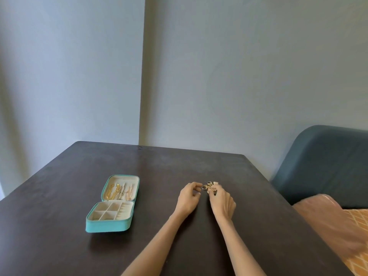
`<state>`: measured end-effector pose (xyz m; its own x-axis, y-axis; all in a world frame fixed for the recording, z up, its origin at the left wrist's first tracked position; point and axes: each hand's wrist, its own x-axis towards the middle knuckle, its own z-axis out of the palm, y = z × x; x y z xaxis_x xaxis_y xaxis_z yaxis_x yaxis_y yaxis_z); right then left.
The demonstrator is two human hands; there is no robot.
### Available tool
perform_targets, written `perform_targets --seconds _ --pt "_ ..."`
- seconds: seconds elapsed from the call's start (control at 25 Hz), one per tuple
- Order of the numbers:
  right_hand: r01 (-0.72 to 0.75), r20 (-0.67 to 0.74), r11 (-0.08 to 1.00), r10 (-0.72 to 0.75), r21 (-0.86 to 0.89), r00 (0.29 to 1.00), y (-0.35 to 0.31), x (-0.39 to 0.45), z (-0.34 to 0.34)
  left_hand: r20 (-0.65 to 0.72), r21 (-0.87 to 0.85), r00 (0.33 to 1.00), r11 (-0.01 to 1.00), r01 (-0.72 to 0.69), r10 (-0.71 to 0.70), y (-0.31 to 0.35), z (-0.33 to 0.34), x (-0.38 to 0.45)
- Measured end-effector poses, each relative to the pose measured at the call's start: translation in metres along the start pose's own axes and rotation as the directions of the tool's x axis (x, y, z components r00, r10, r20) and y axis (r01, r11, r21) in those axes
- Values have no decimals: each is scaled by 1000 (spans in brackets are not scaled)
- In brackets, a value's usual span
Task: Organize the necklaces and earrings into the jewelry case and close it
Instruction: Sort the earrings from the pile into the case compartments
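Observation:
A teal jewelry case (108, 226) lies open on the dark table, left of centre. Gold necklaces (114, 191) hang inside its raised lid; the cream compartments of its base look empty. A small heap of gold earrings and rings (209, 185) lies to the right of the case. My right hand (222, 201) rests on the heap with fingertips pinched on some pieces. My left hand (189, 198) is just left of the heap, fingers curled, thumb and forefinger close together; whether they hold a piece is too small to tell.
The dark table (179, 166) ends at a pale wall behind. A blue upholstered chair (328, 162) stands off the table's right edge, with pink and orange patterned fabric (338, 226) below it.

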<state>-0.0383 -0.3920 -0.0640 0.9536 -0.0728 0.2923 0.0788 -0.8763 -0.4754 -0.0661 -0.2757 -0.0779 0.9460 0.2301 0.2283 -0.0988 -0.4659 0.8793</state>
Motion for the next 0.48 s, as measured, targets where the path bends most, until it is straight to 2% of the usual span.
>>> perform_targets --seconds 0.12,0.24,0.36,0.48 --pt "-49 -29 994 52 93 998 0 5 1 0 -40 1000 999 -1 1 -1 0 3" --pt "-26 -96 967 52 254 994 -1 2 -2 2 -101 999 994 33 -33 1 1 0" --pt "63 -108 912 -21 406 994 -2 -2 -6 -9 -159 999 986 49 -51 2 2 2" --pt "158 -75 868 -139 470 987 0 -1 0 -41 -211 998 977 41 -51 2 0 6"
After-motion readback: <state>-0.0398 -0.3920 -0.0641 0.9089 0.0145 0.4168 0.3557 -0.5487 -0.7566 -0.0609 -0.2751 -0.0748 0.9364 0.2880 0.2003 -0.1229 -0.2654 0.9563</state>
